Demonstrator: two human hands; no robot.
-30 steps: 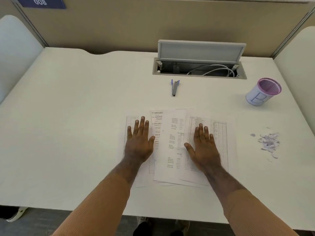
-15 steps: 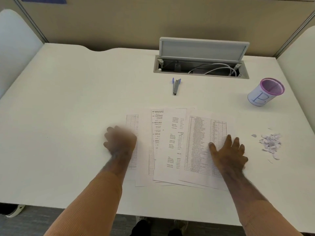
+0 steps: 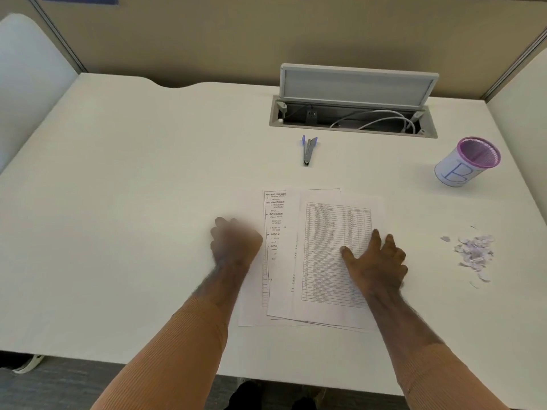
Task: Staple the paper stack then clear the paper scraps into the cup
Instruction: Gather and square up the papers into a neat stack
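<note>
Head view: my left hand (image 3: pixel 235 242), blurred so its grip can't be told, flanks the fanned papers (image 3: pixel 310 255); my right hand (image 3: pixel 376 261) lies open, flat on them, squaring them for the stapler (image 3: pixel 308 150) beyond.

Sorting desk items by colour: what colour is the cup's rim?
Purple-pink, on a white cup marked with a blue B; the head view shows it clearly.

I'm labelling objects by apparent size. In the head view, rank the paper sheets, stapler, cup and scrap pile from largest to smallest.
1. paper sheets
2. cup
3. scrap pile, close to the cup in spread, so this order is unsure
4. stapler
</note>
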